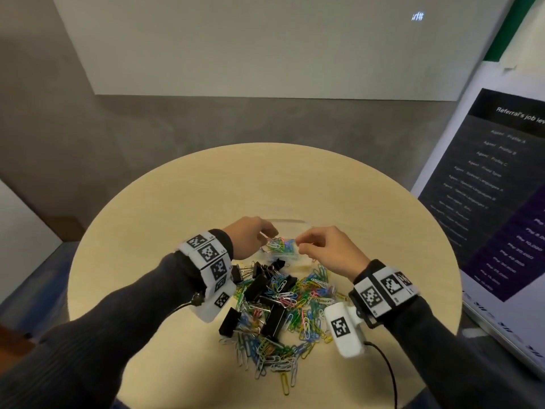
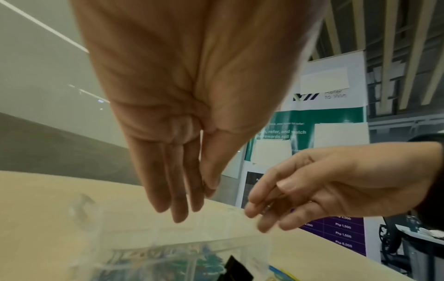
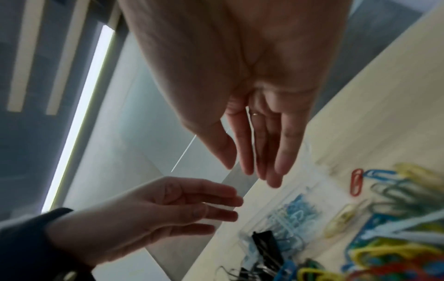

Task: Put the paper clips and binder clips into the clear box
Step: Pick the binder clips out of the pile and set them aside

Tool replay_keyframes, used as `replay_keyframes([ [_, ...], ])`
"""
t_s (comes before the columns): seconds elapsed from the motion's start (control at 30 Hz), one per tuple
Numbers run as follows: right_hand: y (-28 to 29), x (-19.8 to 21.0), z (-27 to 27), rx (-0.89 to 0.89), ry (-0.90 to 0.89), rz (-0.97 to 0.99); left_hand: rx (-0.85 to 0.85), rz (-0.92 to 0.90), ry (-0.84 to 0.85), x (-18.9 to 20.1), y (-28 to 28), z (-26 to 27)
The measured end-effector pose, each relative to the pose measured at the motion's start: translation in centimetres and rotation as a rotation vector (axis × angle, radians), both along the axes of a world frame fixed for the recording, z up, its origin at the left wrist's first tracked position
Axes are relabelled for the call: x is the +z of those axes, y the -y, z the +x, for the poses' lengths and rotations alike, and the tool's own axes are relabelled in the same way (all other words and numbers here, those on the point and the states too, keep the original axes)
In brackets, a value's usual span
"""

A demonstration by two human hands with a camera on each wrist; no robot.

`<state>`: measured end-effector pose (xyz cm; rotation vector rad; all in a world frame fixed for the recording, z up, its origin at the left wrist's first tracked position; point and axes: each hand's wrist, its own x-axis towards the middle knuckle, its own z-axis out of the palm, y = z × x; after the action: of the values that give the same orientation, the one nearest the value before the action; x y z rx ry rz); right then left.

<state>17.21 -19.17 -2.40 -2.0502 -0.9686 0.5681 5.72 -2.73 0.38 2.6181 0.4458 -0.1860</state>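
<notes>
A clear box (image 1: pixel 283 252) sits mid-table with coloured paper clips inside, and its lid (image 1: pixel 287 222) stands open behind it. Both hands hover right over it. My left hand (image 1: pixel 272 234) is at its left end and my right hand (image 1: pixel 299 243) at its right. In the wrist views the left hand (image 2: pixel 192 203) and the right hand (image 3: pixel 250 171) show straight fingers holding nothing I can see. In front of the box lies a heap of loose paper clips (image 1: pixel 298 308) mixed with black binder clips (image 1: pixel 258 286). One binder clip (image 3: pixel 266 245) lies in the box (image 3: pixel 288 211).
The round wooden table (image 1: pixel 182 202) ends close in front of the heap. A printed banner (image 1: pixel 489 184) stands past the table's right edge. A black cable (image 1: pixel 386 370) runs from the right wrist camera across the near right of the table.
</notes>
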Motion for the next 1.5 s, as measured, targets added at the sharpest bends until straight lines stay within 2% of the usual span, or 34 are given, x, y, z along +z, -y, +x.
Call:
replay_keyframes([
  [0.07, 1.0, -0.1, -0.8, 0.034, 0.073, -0.001, 0.001, 0.009, 0.052, -0.1, 0.3, -1.1],
  [0.17, 1.7, -0.5, -1.9, 0.132, 0.165, -0.094, 0.007, 0.128, 0.055, -0.2, 1.0, -2.8],
  [0.3, 1.1, -1.3, -2.6, 0.269, 0.219, -0.262, 0.002, 0.282, -0.200, -0.7, 2.1, -4.6],
  [0.4, 0.2, -1.4, -3.2, 0.317, 0.281, -0.359, -0.074, 0.257, -0.307, -1.8, 2.7, -4.9],
  [0.5, -0.5, -1.3, -3.4, 0.329, 0.352, -0.437, -0.177, 0.193, -0.302, -2.6, 3.0, -4.9],
  [0.6, -0.9, -1.4, -3.2, 0.317, 0.391, -0.482, -0.190, 0.189, -0.274, -2.7, 3.0, -4.8],
  [0.8, -0.9, -1.8, -2.8, 0.303, 0.330, -0.431, -0.204, 0.194, -0.180, -2.7, 2.8, -4.6],
  [1.0, -0.6, -2.1, -2.2, 0.306, 0.247, -0.383, -0.209, 0.193, -0.184, -2.5, 2.5, -4.4],
  [1.27, 0.7, -2.1, -1.2, 0.329, 0.123, -0.239, -0.172, 0.131, -0.139, -1.9, 1.9, -5.1],
  [1.5, 1.7, -0.2, -1.0, 0.361, 0.127, -0.140, -0.105, 0.018, -0.056, -0.6, 1.5, -5.7],
])
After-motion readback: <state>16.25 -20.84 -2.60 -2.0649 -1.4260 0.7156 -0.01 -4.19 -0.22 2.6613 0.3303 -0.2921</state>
